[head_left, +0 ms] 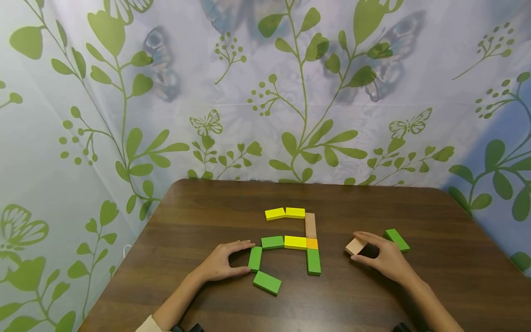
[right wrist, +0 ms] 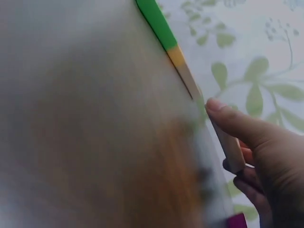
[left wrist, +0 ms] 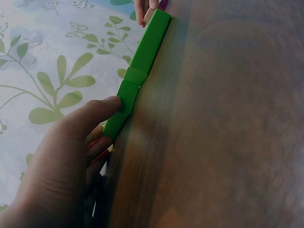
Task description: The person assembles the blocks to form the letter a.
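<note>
In the head view my left hand [head_left: 220,263] pinches an upright-lying green block [head_left: 255,259] between thumb and fingers, at the left of a figure laid from flat blocks. The left wrist view shows the thumb pressed on this green block [left wrist: 122,102], with a second green block [left wrist: 151,45] touching its end. To the right of the figure, my right hand [head_left: 389,259] grips a plain wooden block [head_left: 356,246] between thumb and fingers. That wooden block [right wrist: 227,142] appears tilted in the right wrist view, its far side hidden by the fingers.
Two yellow blocks [head_left: 284,213], a wooden block [head_left: 310,225], an orange piece [head_left: 312,243] and more green and yellow blocks form the figure on the brown table [head_left: 340,299]. A loose green block [head_left: 397,240] lies beyond the right hand. A patterned curtain [head_left: 249,138] stands behind.
</note>
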Tool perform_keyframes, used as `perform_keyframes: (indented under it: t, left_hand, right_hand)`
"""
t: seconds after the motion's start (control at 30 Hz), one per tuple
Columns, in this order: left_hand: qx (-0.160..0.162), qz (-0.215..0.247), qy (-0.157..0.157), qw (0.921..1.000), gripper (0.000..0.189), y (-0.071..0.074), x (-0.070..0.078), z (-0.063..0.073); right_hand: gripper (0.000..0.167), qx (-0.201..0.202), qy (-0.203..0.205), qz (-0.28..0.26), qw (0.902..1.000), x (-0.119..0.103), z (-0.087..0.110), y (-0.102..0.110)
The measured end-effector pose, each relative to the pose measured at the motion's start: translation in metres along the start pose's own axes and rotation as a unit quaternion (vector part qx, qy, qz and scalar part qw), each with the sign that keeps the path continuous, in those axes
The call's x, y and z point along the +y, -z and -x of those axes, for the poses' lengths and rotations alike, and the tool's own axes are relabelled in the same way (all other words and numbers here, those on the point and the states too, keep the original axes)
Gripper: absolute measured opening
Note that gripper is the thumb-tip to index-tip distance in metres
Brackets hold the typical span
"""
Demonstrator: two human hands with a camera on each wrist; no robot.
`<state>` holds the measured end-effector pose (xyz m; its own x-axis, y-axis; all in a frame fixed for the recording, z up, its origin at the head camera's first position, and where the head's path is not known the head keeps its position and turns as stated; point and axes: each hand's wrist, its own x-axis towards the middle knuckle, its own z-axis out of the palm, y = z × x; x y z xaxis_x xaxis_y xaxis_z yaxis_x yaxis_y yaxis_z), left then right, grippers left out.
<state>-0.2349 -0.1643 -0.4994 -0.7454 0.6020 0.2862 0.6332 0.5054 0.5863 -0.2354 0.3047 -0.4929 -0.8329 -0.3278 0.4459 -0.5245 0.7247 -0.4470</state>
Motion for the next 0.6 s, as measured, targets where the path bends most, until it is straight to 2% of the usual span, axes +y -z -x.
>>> perform_keyframes:
  t: [0.2, 0.33, 0.43, 0.6]
  left_hand:
    - [0.000, -0.001, 0.001, 1.0000, 0.058, 0.000, 0.000, 0.000]
    - [0.001, -0.001, 0.001, 1.0000, 0.058, -0.001, -0.001, 0.000]
    - [0.000, -0.001, 0.001, 1.0000, 0.058, -0.001, -0.001, 0.000]
    - [0.002, -0.004, 0.002, 1.0000, 0.058, -0.001, -0.001, 0.000]
  right_hand:
    - [0.061, -0.011, 0.019, 0.011, 0.9997, -0.016, 0.010, -0.012]
    - [0.062, -0.014, 0.024, 0.017, 0.9995, -0.014, 0.013, -0.013]
    - [0.061, -0.017, 0.043, 0.014, 0.9988, -0.010, 0.014, -0.011]
    - [0.044, -0.029, 0.067, -0.020, 0.9972, -0.005, 0.013, -0.006]
